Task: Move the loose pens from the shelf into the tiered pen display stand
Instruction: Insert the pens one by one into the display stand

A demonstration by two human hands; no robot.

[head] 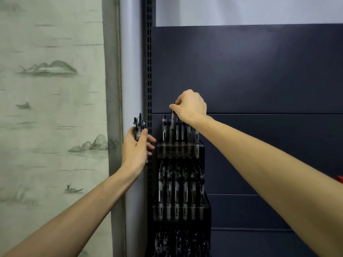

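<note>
One head-worn view, wide-angle, faces forward and slightly down at arm's reach from the dark shelf panel [241, 71]. Both forearms enter from the bottom corners; the stand [181, 151] sits low-centre.

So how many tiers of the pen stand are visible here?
3: the top tier below the right hand, the middle tier, and a bottom tier cut off by the frame; more may be hidden.

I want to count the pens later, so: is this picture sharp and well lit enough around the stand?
Head view: dim, soft light; the dark pen display stand blends into the dark panel, its lowest tier nearly black; pens in the left hand look slightly blurred; wide-angle stretch at the edges; no glare.
</note>
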